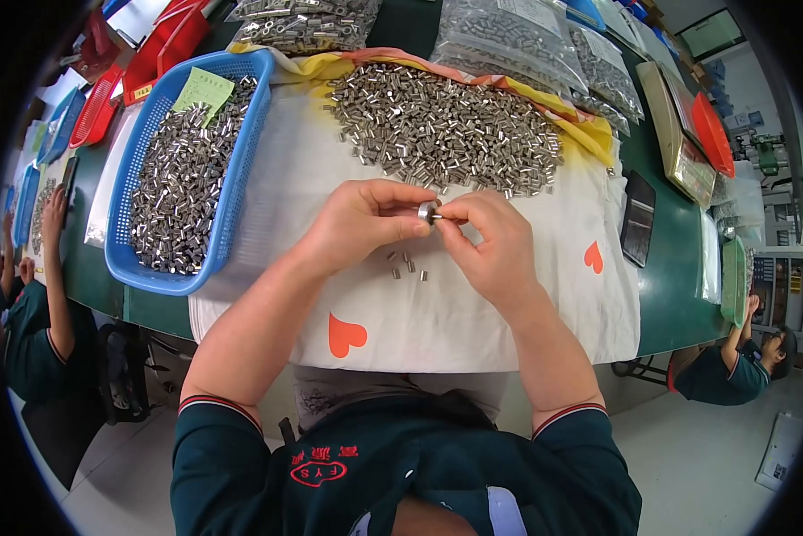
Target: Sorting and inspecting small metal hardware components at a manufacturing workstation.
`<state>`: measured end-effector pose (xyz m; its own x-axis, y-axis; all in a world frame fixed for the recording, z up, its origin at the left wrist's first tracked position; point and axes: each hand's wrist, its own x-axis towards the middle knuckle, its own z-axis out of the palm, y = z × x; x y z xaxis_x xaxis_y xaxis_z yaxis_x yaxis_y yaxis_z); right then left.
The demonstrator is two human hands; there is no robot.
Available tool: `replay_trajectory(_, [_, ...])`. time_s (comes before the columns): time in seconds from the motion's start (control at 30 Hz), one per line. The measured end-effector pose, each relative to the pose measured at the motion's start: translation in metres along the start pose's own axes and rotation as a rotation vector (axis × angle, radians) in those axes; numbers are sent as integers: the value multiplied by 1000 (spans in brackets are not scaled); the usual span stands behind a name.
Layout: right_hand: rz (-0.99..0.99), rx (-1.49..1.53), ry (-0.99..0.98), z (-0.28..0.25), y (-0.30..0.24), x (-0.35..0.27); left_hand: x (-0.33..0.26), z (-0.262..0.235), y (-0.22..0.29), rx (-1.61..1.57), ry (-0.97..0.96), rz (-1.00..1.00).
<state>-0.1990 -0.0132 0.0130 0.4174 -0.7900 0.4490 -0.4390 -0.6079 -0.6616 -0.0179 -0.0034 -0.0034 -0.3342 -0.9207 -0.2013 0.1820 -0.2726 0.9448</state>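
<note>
My left hand [361,221] pinches a small round metal gauge [428,213] between thumb and fingers. My right hand [486,237] meets it from the right, its fingertips closed on a tiny metal sleeve held against the gauge. Both hands hover over a white cloth with red hearts [473,313]. A few loose metal sleeves [408,264] lie on the cloth just below the hands. A big heap of the same small silver sleeves [446,129] is spread right behind the hands.
A blue plastic basket [241,179] full of sleeves with a green paper slip stands at left. Clear bags of parts [509,36] lie at the back, a scale [678,134] and red tray at right. Other people sit at left [35,313] and right [732,366].
</note>
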Motion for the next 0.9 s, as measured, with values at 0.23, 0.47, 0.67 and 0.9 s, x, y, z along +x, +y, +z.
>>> replay_trajectory(0.23, [-75, -101, 33, 4, 0, -1, -2, 2, -2, 57, 70, 17])
replay_trajectory(0.47, [-113, -128, -16, 3, 0, -1, -3, 1, 2, 68, 43, -43])
replay_trajectory(0.67, [-95, -151, 24, 5, -4, -1, -4, 3, 4, 90, 85, -17])
replay_trajectory(0.9, [144, 134, 50, 2, -6, -1, -4, 0, 7, -15, 9, 1])
